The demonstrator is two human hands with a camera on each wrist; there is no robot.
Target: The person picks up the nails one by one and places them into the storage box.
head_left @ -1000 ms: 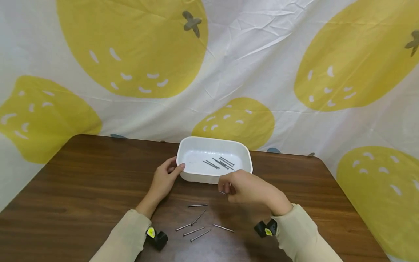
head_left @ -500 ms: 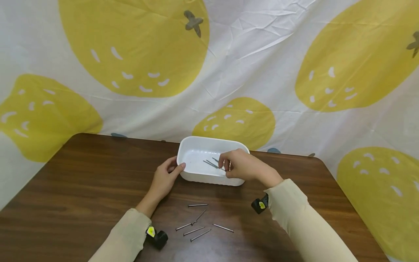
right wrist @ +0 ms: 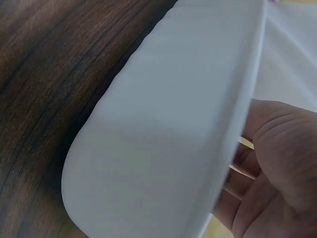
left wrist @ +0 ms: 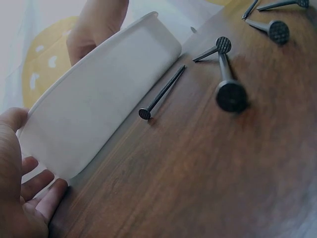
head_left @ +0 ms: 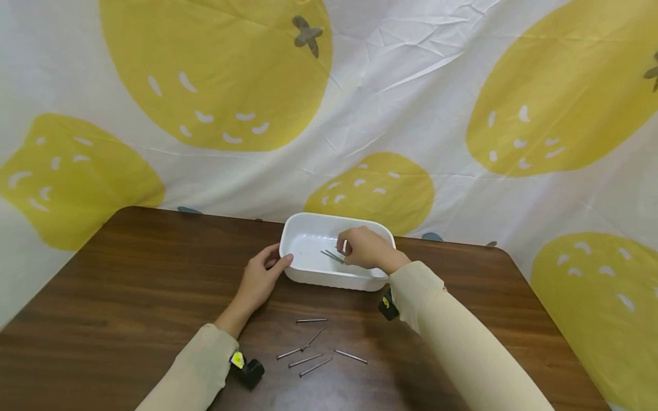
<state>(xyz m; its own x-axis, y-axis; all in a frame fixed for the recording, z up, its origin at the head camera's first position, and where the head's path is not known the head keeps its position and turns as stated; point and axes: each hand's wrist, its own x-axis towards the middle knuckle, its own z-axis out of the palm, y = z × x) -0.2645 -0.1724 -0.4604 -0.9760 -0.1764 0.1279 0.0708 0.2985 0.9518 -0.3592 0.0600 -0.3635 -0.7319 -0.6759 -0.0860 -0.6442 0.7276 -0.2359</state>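
Observation:
A white plastic tub [head_left: 329,279] stands toward the table's back edge. My left hand [head_left: 259,282] holds its left end, thumb at the rim and fingers against the outer wall, as the left wrist view also shows. My right hand [head_left: 366,248] reaches over the tub's right side, fingers bent down close over its floor. Grey nails [head_left: 333,256] lie in there, partly covered by that hand. The tub wall hides the right fingertips in the right wrist view, so I cannot tell if they still pinch a nail. Several more nails [head_left: 316,367] lie loose on the table in front.
The dark wooden table [head_left: 154,274] ends just behind the tub, where a white cloth with yellow fruit prints [head_left: 216,74] hangs. One loose nail [left wrist: 163,94] lies nearest the tub's front wall. Black wrist cameras [head_left: 252,374] are strapped at both cuffs.
My right hand, with a nail in its fingers, has moved from in front of the tub up over its rim and down inside. The left hand keeps its hold; the table nails have not moved.

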